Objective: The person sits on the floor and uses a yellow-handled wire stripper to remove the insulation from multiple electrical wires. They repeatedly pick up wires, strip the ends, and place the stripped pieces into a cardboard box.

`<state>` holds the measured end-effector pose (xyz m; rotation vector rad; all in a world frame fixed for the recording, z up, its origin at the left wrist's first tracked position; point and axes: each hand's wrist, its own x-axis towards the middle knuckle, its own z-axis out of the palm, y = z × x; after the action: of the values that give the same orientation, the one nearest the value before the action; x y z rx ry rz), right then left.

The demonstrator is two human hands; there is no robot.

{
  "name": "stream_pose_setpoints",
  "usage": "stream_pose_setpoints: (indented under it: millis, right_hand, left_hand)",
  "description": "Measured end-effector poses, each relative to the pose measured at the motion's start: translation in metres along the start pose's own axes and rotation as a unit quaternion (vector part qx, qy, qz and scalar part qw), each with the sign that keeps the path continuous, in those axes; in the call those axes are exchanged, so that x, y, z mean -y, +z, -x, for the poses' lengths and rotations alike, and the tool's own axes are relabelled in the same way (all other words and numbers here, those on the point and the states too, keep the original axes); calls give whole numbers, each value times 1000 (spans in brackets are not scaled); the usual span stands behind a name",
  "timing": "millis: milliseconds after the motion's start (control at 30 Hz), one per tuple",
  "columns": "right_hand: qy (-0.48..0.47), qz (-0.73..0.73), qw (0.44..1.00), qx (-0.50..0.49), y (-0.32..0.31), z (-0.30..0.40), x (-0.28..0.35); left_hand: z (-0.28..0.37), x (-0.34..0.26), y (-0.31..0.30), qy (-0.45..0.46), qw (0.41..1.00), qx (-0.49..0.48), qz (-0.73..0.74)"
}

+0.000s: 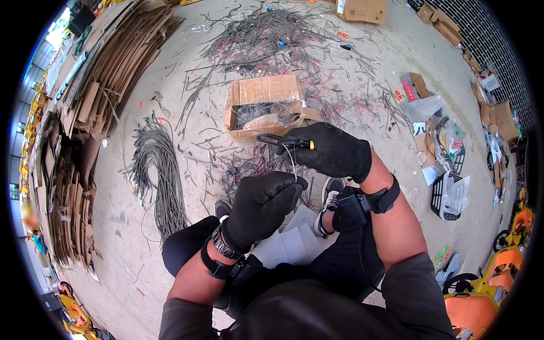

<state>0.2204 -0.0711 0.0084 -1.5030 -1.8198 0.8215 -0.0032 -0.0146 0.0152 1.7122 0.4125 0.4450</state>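
Note:
Both my hands wear black gloves. My right hand point(329, 149) grips a black hand tool with a yellow detail, apparently wire strippers or pliers point(272, 139), its slim end pointing left. Below the tool, my left hand point(265, 208) is closed around a thin, pale wire point(292, 159). The wire curves up from my left fingers to the tool; glove and tool hide where it meets the jaws. Just beyond my hands stands an open cardboard box point(265, 90), with a tangle of fine wire strands point(255, 114) inside.
A thick bundle of grey cables point(168, 199) lies to the left. Cable scraps point(267, 34) are heaped farther ahead, with loose pieces around the box. Flattened cardboard point(114, 59) is stacked at far left. White sheets point(289, 244) lie between my feet. A black plastic basket point(444, 197) stands right.

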Motion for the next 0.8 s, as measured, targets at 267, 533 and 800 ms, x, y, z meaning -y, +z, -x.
stream_pose_setpoints:
  millis: [267, 533, 800]
  right_hand:
    - [13, -5, 1000, -9, 3, -2, 6]
    - [21, 42, 999, -13, 13, -6, 10]
    - [48, 26, 998, -33, 12, -13, 10]
  left_hand:
    - [0, -4, 2, 16, 1000, 19, -15]
    - [5, 3, 7, 131, 986, 61, -79]
    - [7, -11, 25, 310, 911, 170, -212]
